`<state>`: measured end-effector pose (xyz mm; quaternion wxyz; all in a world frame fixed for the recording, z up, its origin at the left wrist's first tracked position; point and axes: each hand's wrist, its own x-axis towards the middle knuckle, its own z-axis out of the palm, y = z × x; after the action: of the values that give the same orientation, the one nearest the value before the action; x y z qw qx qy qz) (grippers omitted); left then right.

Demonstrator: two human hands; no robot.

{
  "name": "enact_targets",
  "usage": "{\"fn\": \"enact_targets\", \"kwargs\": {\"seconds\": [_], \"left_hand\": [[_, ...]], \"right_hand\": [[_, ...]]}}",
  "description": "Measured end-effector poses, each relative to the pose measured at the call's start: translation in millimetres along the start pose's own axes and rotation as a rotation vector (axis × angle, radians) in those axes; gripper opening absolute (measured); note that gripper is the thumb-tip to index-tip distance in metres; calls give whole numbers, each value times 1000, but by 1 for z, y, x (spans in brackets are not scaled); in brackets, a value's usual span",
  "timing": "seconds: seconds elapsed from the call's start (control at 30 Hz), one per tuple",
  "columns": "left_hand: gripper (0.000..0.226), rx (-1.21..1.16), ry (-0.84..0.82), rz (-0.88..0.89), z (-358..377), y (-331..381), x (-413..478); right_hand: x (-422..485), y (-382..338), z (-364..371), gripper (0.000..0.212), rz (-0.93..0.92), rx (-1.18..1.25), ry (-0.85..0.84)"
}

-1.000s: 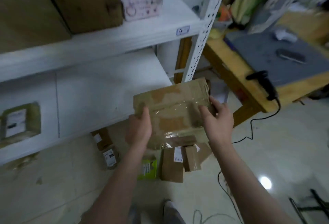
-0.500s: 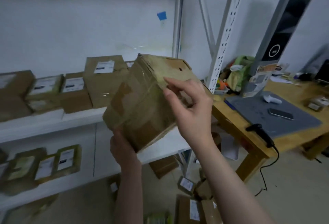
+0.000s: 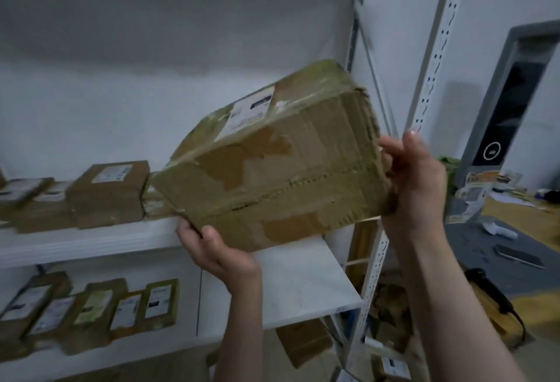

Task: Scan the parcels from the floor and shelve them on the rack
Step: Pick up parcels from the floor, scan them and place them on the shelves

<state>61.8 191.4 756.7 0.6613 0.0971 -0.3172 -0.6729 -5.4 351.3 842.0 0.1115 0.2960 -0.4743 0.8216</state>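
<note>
White rack (image 3: 91, 242) carries labelled cardboard parcels (image 3: 109, 193) on two shelves.

Creased brown cardboard parcel (image 3: 272, 163) under glossy tape; matt white metal rack (image 3: 430, 57)

A parcel storeroom or small sorting depot was indicated. A white slotted-steel rack (image 3: 424, 102) was stocked on two shelves with taped cardboard parcels (image 3: 109, 190) bearing printed labels; more boxes (image 3: 303, 343) were left on the floor (image 3: 268, 357). At right, a wooden table (image 3: 542, 218) was fitted with a corded handheld scanner (image 3: 481, 284).
</note>
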Motion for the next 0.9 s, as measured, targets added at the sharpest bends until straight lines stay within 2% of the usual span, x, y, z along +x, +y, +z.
{"fn": "enact_targets", "kwargs": {"seconds": [0.07,0.1,0.17,0.23,0.3,0.4,0.43,0.47,0.57,0.63,0.67,0.73,0.83,0.9], "left_hand": [[40,-49,-121,154,6,2,15],[39,-74,-149,109,15,9,24],[38,-139,-172,-131,31,15,38],[56,-79,-192,-277,32,13,42],[66,-64,-243,-352,32,15,38],[70,-69,-356,-350,32,13,39],[74,-69,-409,-329,36,14,43],[75,-72,-446,-325,43,16,47],[62,0,-495,-373,65,22,55],[53,87,-516,-457,78,24,56],[48,126,-566,-481,83,22,57],[27,141,-642,-503,91,16,56],[26,186,-678,-495,97,5,54],[26,197,-690,-475,100,-2,52]], "right_hand": [[7,1,-8,44,46,112,86],[10,4,-13,53,109,126,114],[3,9,-19,51,252,196,123],[-11,22,-29,42,256,260,126],[-23,30,-39,44,236,314,154],[-34,42,-49,85,191,359,221],[-35,45,-53,85,166,389,233],[-36,45,-56,74,153,412,222],[-39,38,-65,18,136,464,260],[-40,38,-71,22,144,508,292],[-39,37,-71,14,146,523,291],[-39,31,-71,27,148,510,317],[-37,24,-74,8,185,489,360],[-33,22,-75,14,214,509,376]]}}
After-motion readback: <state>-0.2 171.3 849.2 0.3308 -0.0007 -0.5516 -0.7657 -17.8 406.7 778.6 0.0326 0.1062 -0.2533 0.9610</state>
